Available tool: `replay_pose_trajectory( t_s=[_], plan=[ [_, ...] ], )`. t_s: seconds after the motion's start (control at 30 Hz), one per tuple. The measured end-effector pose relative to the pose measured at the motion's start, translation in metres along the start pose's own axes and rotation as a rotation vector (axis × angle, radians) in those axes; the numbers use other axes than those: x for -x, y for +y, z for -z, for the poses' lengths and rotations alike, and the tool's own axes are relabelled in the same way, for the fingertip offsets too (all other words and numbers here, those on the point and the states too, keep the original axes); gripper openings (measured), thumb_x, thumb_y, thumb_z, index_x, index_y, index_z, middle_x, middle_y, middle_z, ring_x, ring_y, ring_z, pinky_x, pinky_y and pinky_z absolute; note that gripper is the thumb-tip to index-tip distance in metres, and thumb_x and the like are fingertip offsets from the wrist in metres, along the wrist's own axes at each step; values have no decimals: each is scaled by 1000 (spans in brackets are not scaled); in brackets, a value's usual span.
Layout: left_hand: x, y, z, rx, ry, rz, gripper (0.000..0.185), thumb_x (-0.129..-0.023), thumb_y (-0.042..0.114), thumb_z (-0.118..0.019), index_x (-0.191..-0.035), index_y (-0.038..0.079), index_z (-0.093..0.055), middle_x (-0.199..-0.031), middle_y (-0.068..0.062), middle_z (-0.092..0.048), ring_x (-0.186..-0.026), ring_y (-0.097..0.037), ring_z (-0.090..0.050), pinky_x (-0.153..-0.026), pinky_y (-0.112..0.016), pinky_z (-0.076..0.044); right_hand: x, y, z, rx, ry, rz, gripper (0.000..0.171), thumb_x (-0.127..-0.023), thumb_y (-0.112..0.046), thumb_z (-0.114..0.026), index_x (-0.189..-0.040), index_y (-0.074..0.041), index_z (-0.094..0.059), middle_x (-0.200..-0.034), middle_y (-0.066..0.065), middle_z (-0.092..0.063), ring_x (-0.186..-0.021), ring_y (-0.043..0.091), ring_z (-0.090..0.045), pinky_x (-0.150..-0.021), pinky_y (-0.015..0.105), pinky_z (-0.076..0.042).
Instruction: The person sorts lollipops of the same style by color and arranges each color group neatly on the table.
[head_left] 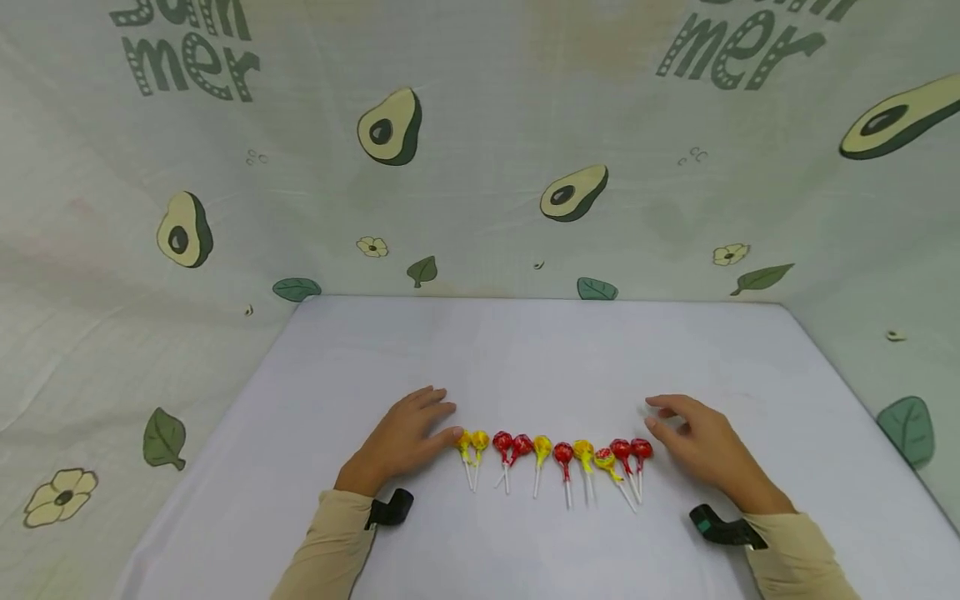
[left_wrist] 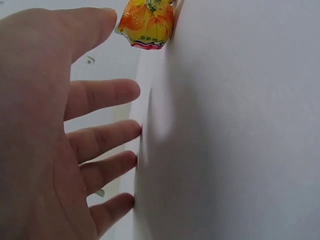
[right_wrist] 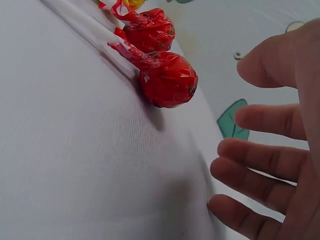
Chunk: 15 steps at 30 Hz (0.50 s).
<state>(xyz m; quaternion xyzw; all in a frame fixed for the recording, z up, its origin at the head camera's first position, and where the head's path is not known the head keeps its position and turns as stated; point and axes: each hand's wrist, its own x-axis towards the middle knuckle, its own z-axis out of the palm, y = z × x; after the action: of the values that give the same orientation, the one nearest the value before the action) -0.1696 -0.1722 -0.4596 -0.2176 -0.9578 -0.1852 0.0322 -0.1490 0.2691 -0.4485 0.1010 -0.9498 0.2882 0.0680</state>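
Head view shows ten lollipops (head_left: 542, 446) lying side by side in an uneven row across the white tabletop (head_left: 525, 358), wrapped heads pointing away from the person and white sticks toward them. From left to right the wrappers run yellow, yellow, red, red, yellow, red, yellow, yellow with red, red, red. The sticks of the first red pair cross.

At the left end is the left hand (head_left: 405, 435), its fingers loosely spread and grasping nothing. Its thumb sits right at the leftmost yellow lollipop (head_left: 464, 439) — whether it touches the wrapper I cannot tell. Left wrist view shows the other fingertips down by the tabletop, below that wrapper.

At the right end is the right hand (head_left: 705, 442), just beside the rightmost red lollipop (head_left: 641, 448) but apart from it. Its fingers are relaxed and slightly bent, holding nothing; right wrist view shows a gap between them and the red wrapper.

Both wrists carry a black device, the left device (head_left: 392, 507) and the right device (head_left: 723, 527), at the edge of tan sleeves (head_left: 330, 542). Behind the tabletop hangs a pale cloth (head_left: 480, 208) printed with avocados, leaves, flowers and green lettering.
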Motion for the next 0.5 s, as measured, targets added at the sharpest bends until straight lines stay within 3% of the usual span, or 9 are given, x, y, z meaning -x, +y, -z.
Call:
replay_pose_trajectory(
  t_s=[0.17, 0.27, 0.4, 0.5],
  plan=[
    [0, -6, -4, 243, -21, 0, 39, -96, 38, -67, -129, 16, -68, -142, -1, -56, -139, -24, -43, -112, -48, -34, 9, 4, 3, -51, -59, 27, 35, -96, -30, -69, -124, -10, -68, -124, 10, -67, -110, 32, -61, -86, 49, -50],
    [-1, -11, -7, 372, -21, -1, 37, -95, 32, -70, -130, 19, -68, -141, 1, -58, -136, -21, -47, -111, -48, -36, 13, 9, 4, -71, -84, 61, 32, -96, -31, -70, -124, -17, -70, -126, 3, -67, -118, 29, -59, -92, 41, -47],
    [-1, -15, -7, 446, -18, -24, 35, -93, 27, -73, -127, 22, -70, -139, 1, -59, -134, -21, -48, -111, -51, -34, 17, 16, 2, -87, -120, 96, 33, -94, -33, -72, -126, -26, -69, -127, -5, -65, -119, 18, -55, -95, 29, -42],
    [-2, -17, -6, 459, -31, -56, 34, -91, 26, -75, -125, 21, -71, -138, 1, -60, -135, -20, -47, -115, -50, -29, 18, 18, 0, -87, -137, 118, 34, -93, -33, -73, -126, -28, -69, -127, -7, -64, -118, 14, -53, -96, 30, -41]
  ],
)
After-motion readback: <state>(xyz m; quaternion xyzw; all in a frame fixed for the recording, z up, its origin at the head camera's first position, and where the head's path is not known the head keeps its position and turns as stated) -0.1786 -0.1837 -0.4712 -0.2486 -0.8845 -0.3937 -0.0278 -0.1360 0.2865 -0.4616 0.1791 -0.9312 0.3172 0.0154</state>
